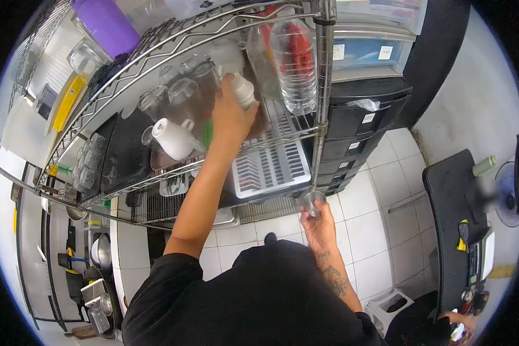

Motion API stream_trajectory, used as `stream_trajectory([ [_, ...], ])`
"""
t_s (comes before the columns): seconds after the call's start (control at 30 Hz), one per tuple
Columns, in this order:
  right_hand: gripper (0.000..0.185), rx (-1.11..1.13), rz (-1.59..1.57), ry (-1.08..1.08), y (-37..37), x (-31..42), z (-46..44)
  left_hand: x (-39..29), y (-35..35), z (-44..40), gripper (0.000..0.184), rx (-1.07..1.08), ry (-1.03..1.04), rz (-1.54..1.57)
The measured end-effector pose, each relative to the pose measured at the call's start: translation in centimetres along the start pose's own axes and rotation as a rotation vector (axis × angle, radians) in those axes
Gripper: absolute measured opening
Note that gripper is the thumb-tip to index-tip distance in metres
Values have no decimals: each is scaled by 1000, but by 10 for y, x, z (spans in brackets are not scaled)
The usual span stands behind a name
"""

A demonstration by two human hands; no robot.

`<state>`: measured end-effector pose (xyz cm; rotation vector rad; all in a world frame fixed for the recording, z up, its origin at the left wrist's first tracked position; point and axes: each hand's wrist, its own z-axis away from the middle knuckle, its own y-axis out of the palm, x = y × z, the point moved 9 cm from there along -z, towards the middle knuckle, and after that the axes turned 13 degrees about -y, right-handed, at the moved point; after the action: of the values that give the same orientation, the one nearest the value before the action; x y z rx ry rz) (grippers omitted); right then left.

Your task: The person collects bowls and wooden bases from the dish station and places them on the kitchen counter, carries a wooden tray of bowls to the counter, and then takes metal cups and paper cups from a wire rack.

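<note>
My left hand (233, 112) reaches into the wire shelf (213, 147), fingers closed around a white ridged cup-like piece (244, 92); its exact kind is unclear. Behind and left of that hand stand clear glasses (183, 91) and a white jug (175, 138) with a handle, on a brown tray (158, 160). Lower down, outside the shelf near its front post, my right hand (319, 228) grips a small clear cup (313, 203) between thumb and fingers. A white slotted dish rack (271, 167) lies between the two hands, on the lower level.
A large clear plastic bottle (294, 66) stands by the metal post (324, 75). Black drawers (363, 118) are to the right. A purple container (106, 26) sits on the upper shelf. Another person's hand (460, 320) shows at the lower right, near a white stool (386, 305).
</note>
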<state>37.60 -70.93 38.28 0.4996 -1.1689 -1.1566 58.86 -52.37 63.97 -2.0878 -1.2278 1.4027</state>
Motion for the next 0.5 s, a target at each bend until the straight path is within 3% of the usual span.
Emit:
stream_trajectory([
  [0.13,30,-6,-54,-56,-11,0,-8,11,5,-5,76,-61,80,98],
  [0.17,26,-30,-5,-54,-25,-9,-13,10,5,-5,77,-133,112,-11],
  [0.2,23,-55,44,-50,-40,-18,-18,11,4,-6,81,-33,-48,-50],
  [0.23,25,-24,61,-54,-22,-5,-7,9,4,-7,87,-111,103,-186],
  [0.27,25,1,31,-67,-33,-14,-15,23,8,-14,92,-71,71,-94],
  [0.3,28,-18,26,-70,-38,-16,-18,16,-1,-10,86,-32,-7,3],
  [0.33,25,-88,-40,-19,-25,-4,-5,41,3,-25,83,-86,135,18],
  [0.37,25,-109,25,16,-28,-3,-5,41,-7,-26,79,-122,86,20],
  [0.5,24,-124,32,42,-44,2,-3,75,-4,-45,69,174,-276,669],
])
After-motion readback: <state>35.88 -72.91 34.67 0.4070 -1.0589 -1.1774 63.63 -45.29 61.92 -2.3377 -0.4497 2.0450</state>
